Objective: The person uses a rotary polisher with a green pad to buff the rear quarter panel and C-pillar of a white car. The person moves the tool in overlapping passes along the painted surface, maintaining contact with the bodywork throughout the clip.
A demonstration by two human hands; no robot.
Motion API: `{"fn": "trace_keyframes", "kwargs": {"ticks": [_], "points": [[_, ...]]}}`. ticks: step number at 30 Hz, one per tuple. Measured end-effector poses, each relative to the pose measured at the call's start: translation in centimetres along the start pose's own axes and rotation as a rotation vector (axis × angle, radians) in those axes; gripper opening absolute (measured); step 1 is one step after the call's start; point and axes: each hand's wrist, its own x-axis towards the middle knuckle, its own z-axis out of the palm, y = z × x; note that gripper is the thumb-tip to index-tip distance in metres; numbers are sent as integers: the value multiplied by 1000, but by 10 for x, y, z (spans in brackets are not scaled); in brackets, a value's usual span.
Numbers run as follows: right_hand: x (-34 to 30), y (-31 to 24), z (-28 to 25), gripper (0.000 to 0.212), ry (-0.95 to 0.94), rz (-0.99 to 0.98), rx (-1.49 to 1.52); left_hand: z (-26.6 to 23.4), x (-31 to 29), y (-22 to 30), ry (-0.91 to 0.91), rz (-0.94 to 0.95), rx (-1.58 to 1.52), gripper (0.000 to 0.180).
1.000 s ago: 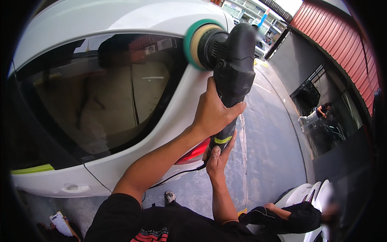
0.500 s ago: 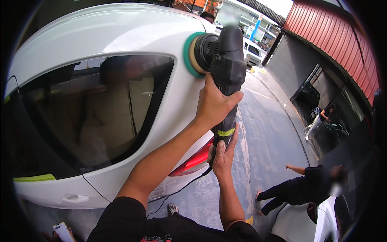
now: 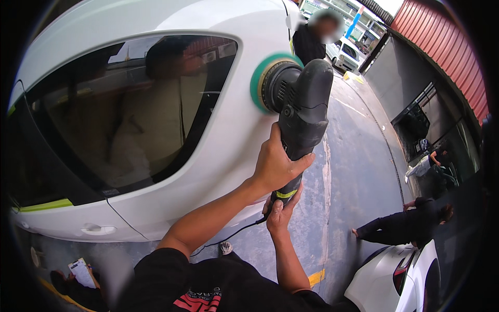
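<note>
A black car polisher (image 3: 307, 99) with a green foam pad (image 3: 256, 86) stands on its side against the white car's rear pillar (image 3: 240, 125). The pad's face meets the paint. My left hand (image 3: 278, 164) wraps round the polisher's body just behind its head, thumb across the top. Lower down, my right hand (image 3: 279, 214) grips the tail end of the handle by a yellow-green band, fingers partly hidden behind it. From that end a black cord (image 3: 236, 229) runs down to the left. The dark side window (image 3: 140, 114) lies left of the pad.
A person in black (image 3: 310, 44) stands beyond the car, near the pad. At right, another person (image 3: 400, 226) is beside a second white car (image 3: 379, 273). A person with a clipboard (image 3: 83, 273) is at lower left. A grey wall (image 3: 387, 78) lines the right.
The polisher and both hands sit lower and slightly further right in the view, still on the pillar. The person beyond the car has come further into sight. The red tail light is no longer visible.
</note>
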Motion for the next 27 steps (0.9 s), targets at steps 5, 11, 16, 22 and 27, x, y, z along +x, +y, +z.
{"fn": "trace_keyframes", "kwargs": {"ticks": [5,11,16,22,27], "points": [[-24,22,0,89,-166,-127,-261,-34,-38,-2,94,156,-79,77],[25,-18,14,82,-210,-208,-225,-52,-1,25,83,167,-112,77],[25,-36,35,85,-333,-291,-173,-91,-21,37,147,104,-161,71],[10,-6,34,103,-572,-565,-278,-114,-107,-3,384,131,-232,62],[29,-5,17,102,-603,-493,-284,-104,-79,16,311,79,-231,57]]}}
